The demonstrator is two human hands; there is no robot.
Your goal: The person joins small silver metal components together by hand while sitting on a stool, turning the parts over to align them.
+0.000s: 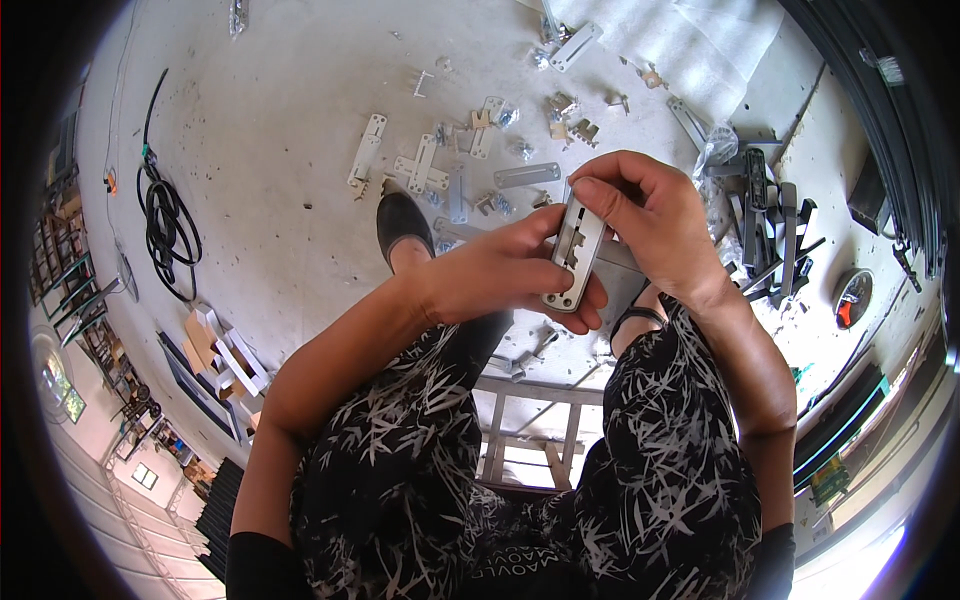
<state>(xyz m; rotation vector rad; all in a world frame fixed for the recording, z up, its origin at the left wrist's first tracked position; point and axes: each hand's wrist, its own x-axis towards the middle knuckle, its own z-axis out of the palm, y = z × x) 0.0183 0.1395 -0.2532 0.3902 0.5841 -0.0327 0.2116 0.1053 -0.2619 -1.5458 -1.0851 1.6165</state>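
L hand (pixel 490 265) curled round lower end of silver slotted metal plate (pixel 590 247), thumb over face; R hand (pixel 662 222) pinches top end, fingers closed. Plate's up ctr, top tilted twd 1 o'clock. Beyond plate: crossed flat silver metal strips (pixel 422 166) @ 10, black bar-shaped pieces (pixel 789 215) nr 3, coiled black cable (pixel 152 205) @ 9.

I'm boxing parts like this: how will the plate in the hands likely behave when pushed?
The plate looks metallic and straight, so it is probably stiff. Its smooth-looking face may be slightly slippery. Being long and flat, it should slide rather than roll if laid down.
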